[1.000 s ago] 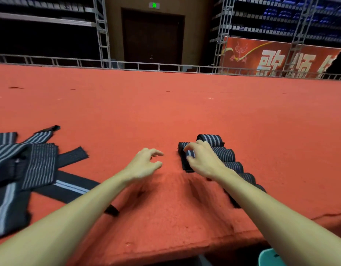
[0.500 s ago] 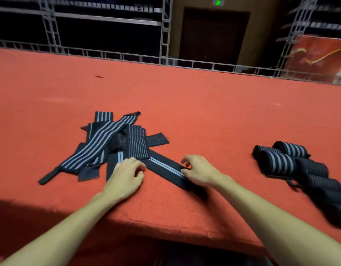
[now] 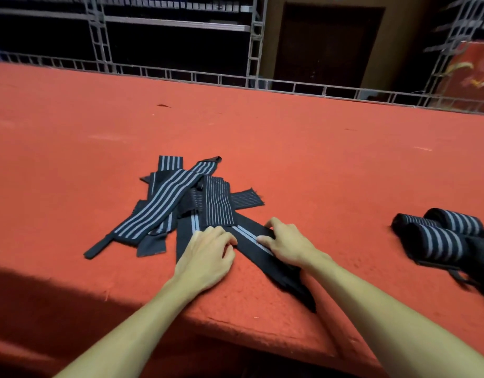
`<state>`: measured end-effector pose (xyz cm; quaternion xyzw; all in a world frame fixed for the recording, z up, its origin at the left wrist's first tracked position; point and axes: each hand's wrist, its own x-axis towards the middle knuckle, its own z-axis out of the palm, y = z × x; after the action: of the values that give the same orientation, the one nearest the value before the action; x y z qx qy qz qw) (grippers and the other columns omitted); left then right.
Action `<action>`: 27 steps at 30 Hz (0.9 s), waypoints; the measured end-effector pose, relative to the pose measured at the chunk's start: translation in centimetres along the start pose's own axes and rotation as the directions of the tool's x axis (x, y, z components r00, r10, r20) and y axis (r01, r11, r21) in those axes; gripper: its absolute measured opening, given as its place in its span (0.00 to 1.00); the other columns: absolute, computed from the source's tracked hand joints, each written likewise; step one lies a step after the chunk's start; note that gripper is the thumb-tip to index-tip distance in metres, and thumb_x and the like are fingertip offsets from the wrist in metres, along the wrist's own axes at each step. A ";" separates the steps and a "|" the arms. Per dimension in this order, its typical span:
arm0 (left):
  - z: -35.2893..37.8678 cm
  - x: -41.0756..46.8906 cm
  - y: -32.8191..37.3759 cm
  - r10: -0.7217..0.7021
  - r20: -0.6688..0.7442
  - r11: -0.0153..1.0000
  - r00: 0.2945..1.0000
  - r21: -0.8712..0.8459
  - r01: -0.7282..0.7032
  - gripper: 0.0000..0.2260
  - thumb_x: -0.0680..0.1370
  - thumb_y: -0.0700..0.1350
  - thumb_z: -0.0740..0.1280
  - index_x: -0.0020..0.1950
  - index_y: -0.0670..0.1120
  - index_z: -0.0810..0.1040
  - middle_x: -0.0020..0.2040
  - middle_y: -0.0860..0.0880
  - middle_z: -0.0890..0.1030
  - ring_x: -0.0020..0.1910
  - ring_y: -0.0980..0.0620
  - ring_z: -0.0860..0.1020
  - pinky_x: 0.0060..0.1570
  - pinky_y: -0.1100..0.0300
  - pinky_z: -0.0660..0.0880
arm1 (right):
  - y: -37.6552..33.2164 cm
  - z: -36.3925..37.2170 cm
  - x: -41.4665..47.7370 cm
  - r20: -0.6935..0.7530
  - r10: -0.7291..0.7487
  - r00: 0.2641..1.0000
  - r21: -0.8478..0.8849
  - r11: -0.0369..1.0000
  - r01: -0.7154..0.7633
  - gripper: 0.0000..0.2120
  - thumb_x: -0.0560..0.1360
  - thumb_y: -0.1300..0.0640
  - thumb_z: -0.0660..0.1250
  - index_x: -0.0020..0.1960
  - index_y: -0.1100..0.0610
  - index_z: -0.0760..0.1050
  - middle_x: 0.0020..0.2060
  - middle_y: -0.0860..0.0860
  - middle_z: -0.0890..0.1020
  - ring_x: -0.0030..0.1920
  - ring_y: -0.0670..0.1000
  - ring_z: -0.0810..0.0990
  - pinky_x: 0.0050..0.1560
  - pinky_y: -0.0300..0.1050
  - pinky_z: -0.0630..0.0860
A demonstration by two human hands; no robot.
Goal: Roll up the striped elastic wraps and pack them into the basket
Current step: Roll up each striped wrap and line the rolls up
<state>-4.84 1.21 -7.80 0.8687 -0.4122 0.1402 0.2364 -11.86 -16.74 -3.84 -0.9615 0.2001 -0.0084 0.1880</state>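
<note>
Hands at work on one flat striped wrap lying diagonally on the red carpeted surface. Right hand grips this wrap across its width, thumb on the far edge, fingers curled onto the striped face. Left hand, just beside it, sets curled fingertips against the wrap's near edge; whether they pinch it cannot be told. Pile of unrolled wraps lies just beyond the left knuckles; rolled wraps sit well apart, outside the right hand
</note>
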 end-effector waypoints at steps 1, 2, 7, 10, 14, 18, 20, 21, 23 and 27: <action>0.0 -0.1 0.1 0.011 0.005 1.000 1.000 0.024 -0.011 0.11 0.80 0.48 0.57 0.58 0.53 0.76 0.53 0.58 0.75 0.56 0.57 0.71 0.60 0.60 0.62 | 0.0 -0.5 -0.5 -0.002 -0.008 1.000 -0.018 1.000 0.008 0.18 0.79 0.44 0.61 0.64 0.54 0.67 0.60 0.58 0.77 0.60 0.60 0.75 0.56 0.51 0.72; -0.1 -0.2 0.3 0.021 0.008 0.999 1.000 0.049 -0.021 0.12 0.79 0.48 0.56 0.58 0.53 0.76 0.53 0.57 0.75 0.56 0.56 0.71 0.59 0.60 0.62 | 0.0 -1.0 -1.0 -0.010 -0.018 1.000 -0.046 0.999 0.017 0.18 0.79 0.45 0.60 0.64 0.54 0.67 0.59 0.58 0.76 0.60 0.60 0.75 0.55 0.51 0.71; -0.5 -0.3 1.3 -0.036 0.024 0.985 0.999 0.171 0.031 0.17 0.77 0.51 0.57 0.63 0.50 0.73 0.56 0.51 0.71 0.58 0.50 0.70 0.60 0.55 0.64 | 2.4 -4.2 -3.8 -0.036 0.019 0.999 -0.121 0.992 -0.023 0.17 0.79 0.47 0.59 0.65 0.52 0.68 0.59 0.59 0.76 0.58 0.61 0.76 0.55 0.52 0.72; -0.5 0.1 3.6 0.002 0.074 0.986 0.997 0.165 -0.014 0.18 0.78 0.49 0.58 0.67 0.50 0.69 0.60 0.50 0.69 0.61 0.49 0.67 0.63 0.55 0.61 | 4.6 -5.8 -5.2 -0.050 0.060 0.997 -0.126 0.990 -0.066 0.17 0.78 0.48 0.60 0.65 0.50 0.69 0.60 0.58 0.77 0.59 0.60 0.76 0.54 0.50 0.71; 0.1 1.1 8.2 0.088 0.117 0.987 0.989 0.124 -0.102 0.17 0.78 0.49 0.58 0.66 0.50 0.69 0.59 0.50 0.70 0.61 0.49 0.67 0.60 0.55 0.61 | 7.0 -7.5 -7.1 -0.078 0.074 0.994 -0.161 0.983 -0.086 0.16 0.78 0.49 0.59 0.65 0.47 0.71 0.60 0.57 0.77 0.60 0.60 0.75 0.53 0.50 0.70; 1.5 1.7 10.8 0.116 0.186 0.989 0.976 0.069 -0.131 0.16 0.77 0.47 0.59 0.65 0.49 0.69 0.59 0.49 0.70 0.62 0.48 0.68 0.61 0.54 0.62 | 10.2 -9.2 -9.3 -0.077 0.144 0.987 -0.226 0.961 -0.158 0.15 0.78 0.49 0.59 0.64 0.44 0.72 0.61 0.57 0.77 0.61 0.59 0.75 0.55 0.50 0.70; 2.1 1.7 11.6 0.131 0.213 0.989 0.968 0.045 -0.144 0.16 0.77 0.46 0.59 0.66 0.49 0.69 0.59 0.49 0.70 0.62 0.49 0.68 0.61 0.55 0.62 | 11.8 -9.7 -10.5 -0.079 0.180 0.981 -0.264 0.945 -0.194 0.15 0.77 0.50 0.60 0.64 0.45 0.72 0.61 0.57 0.77 0.61 0.59 0.76 0.56 0.50 0.71; 2.3 1.7 11.9 0.145 0.221 0.987 0.964 0.034 -0.157 0.16 0.77 0.46 0.59 0.66 0.49 0.69 0.59 0.49 0.70 0.62 0.49 0.68 0.61 0.55 0.62 | 12.5 -9.8 -11.1 -0.076 0.196 0.978 -0.291 0.933 -0.209 0.16 0.77 0.50 0.60 0.64 0.45 0.73 0.61 0.57 0.77 0.61 0.58 0.76 0.56 0.50 0.71; 2.7 1.8 12.3 0.176 0.226 0.983 0.958 0.017 -0.184 0.16 0.78 0.45 0.58 0.65 0.49 0.69 0.59 0.50 0.70 0.61 0.50 0.68 0.61 0.56 0.61 | 13.4 -9.5 -11.7 -0.073 0.215 0.974 -0.360 0.905 -0.226 0.16 0.76 0.49 0.61 0.64 0.46 0.74 0.61 0.56 0.77 0.61 0.58 0.76 0.56 0.50 0.72; 3.1 2.6 11.3 0.168 0.242 0.984 0.955 0.017 -0.177 0.15 0.78 0.45 0.58 0.64 0.50 0.71 0.59 0.51 0.72 0.61 0.51 0.69 0.61 0.57 0.62 | 13.5 -7.8 -10.5 -0.131 0.134 0.982 -0.533 0.826 -0.184 0.17 0.73 0.53 0.62 0.61 0.51 0.77 0.59 0.54 0.77 0.62 0.56 0.74 0.58 0.49 0.71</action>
<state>-11.91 -8.28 -6.00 0.8442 -0.5093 0.0620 0.1551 -27.34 -26.91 -0.91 -0.9539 0.2819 0.0222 -0.1010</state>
